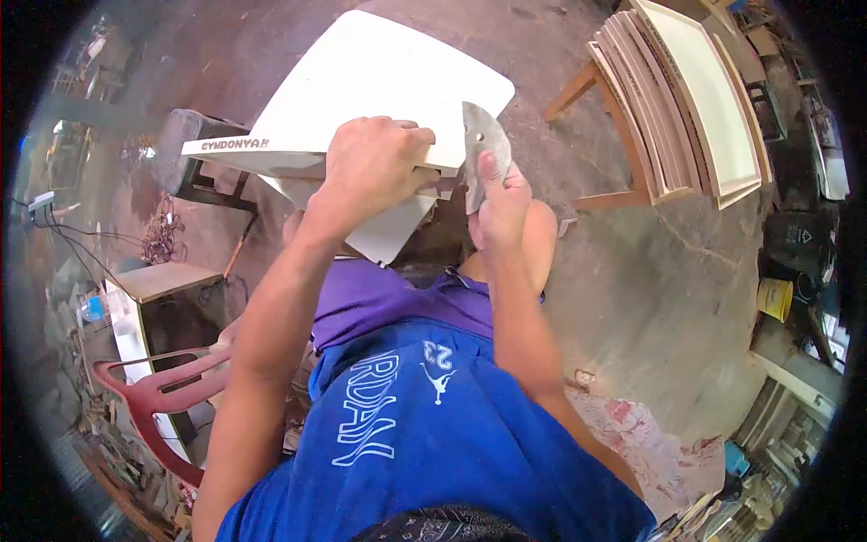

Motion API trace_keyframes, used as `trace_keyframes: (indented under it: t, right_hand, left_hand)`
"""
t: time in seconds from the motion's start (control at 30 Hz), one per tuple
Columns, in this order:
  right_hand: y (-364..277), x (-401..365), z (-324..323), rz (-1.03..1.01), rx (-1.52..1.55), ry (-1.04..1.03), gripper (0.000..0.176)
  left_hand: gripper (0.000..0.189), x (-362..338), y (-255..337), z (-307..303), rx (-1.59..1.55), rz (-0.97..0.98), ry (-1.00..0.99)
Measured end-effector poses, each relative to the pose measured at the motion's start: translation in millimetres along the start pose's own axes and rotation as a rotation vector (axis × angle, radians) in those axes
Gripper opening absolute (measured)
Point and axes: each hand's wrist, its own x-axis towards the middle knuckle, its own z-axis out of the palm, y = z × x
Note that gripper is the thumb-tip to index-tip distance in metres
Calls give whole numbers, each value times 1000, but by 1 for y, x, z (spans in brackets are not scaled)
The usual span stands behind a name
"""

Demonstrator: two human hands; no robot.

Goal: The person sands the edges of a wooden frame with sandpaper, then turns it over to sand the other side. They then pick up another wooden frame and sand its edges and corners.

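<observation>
My right hand grips a flat grey plate with one curved edge and a small hole, thumb pressed on its face. Just left of it, my left hand is closed at the near edge of a white board, its fingers curled toward the plate. A small grey piece shows by those fingertips; I cannot tell what the left hand holds. The board has rounded corners and dark lettering along its side edge. Another white panel shows below it, above my lap.
Several white-faced boards lean in a stack on a wooden stand at the right. A dark stool-like support is under the board's left side. Left of me are a reddish plastic chair and a low table. A yellow bucket stands far right.
</observation>
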Motion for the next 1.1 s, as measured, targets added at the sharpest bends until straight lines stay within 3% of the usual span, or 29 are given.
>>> trace_keyframes:
  t: [0.07,0.13,0.33,0.6,0.67,0.7,0.73,0.77,0.93,1.0,1.1]
  right_hand:
    - [-6,6,1,91,146,17,33]
    - [-14,7,7,87,50,-142,29]
    - [-26,6,14,85,-192,-100,36]
    - [-18,11,14,-84,-301,-87,44]
    - [-19,16,10,-99,-278,-124,45]
    - [-32,20,13,-85,-466,-102,45]
    - [-38,22,12,-70,-655,-75,45]
    - [-35,23,9,-67,-658,-68,45]
    - [-26,19,11,-136,-336,-130,40]
    - [-36,30,15,-137,-454,-111,40]
    - [-40,25,14,-145,-620,-56,40]
  left_hand:
    - [25,2,1,-2,-20,-1,36]
    - [24,3,2,-5,-18,-12,9]
    - [23,5,5,-13,-9,-32,-56]
    - [26,7,0,-8,-3,-9,6]
    - [25,9,0,-11,63,-59,-150]
    - [25,7,0,-8,60,-59,-156]
    - [25,5,-2,-3,22,-28,-54]
    - [24,5,-1,0,-16,3,50]
    - [25,9,2,-13,52,-44,-55]
    - [25,6,1,-5,45,-30,-55]
    - [26,8,-2,5,-51,34,137]
